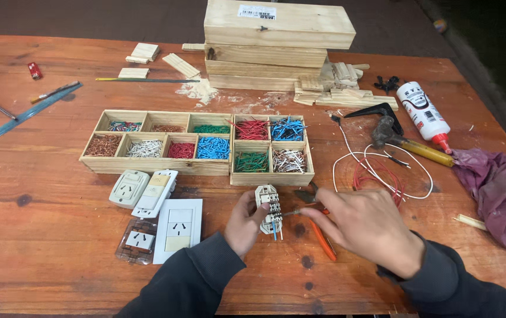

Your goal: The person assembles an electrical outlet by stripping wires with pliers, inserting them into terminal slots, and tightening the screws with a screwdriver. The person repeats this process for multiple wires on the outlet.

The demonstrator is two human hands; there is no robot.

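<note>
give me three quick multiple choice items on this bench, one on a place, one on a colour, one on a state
1. Where does the glue bottle lie?
A. far right of the table
B. inside a wooden tray
C. on the wall plates

2. What colour is the cloth?
A. green
B. purple
C. white

3. What does the left hand do?
A. rests flat
B. holds the socket module
C. grips the hammer

Answers:
1 A, it lies beside the hammer.
2 B, it is purple.
3 B, its fingers wrap the module while the right hand works a tool at it.

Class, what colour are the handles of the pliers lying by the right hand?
Orange, on the pliers, seen in the head view.
</note>
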